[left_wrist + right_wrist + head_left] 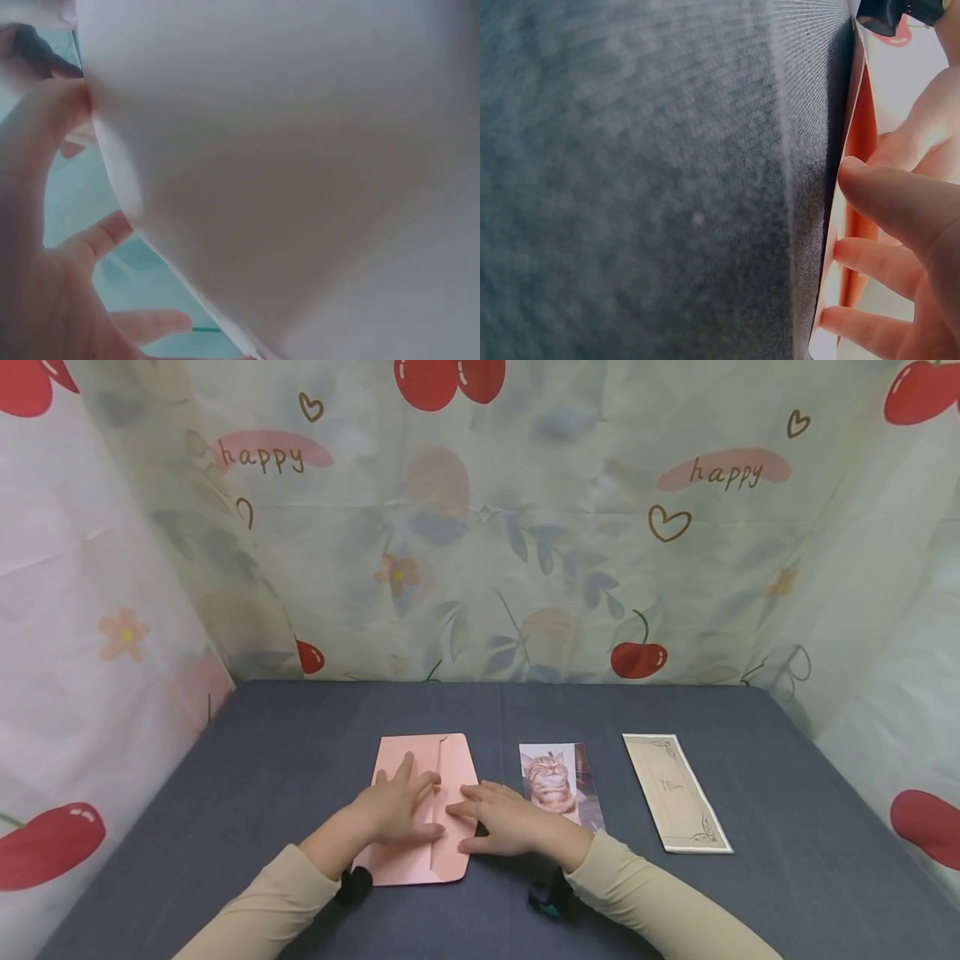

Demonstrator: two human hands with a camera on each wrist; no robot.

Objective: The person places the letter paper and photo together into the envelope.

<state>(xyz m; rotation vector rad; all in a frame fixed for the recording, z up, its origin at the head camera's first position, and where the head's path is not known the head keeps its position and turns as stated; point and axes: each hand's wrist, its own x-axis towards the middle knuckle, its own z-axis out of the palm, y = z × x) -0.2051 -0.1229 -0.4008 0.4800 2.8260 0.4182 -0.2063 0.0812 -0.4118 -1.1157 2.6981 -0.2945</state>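
Observation:
A pink envelope lies upright on the dark tabletop, its flap running down the right side. My left hand touches its left and middle part with spread fingers. On the flap side rests my right hand, its fingers fairly straight and pointing left. The left wrist view has the left hand with its fingertips right at a large pale surface. Close up in the right wrist view, the fingertips of the right hand meet the thin envelope, seen edge-on with an orange-pink gap along it.
Right of the envelope lies a photo card of a cat, partly covered by the right forearm. Farther right is a long beige card with ornamental corners. Dark cloth covers the table. Printed curtains enclose the back and sides.

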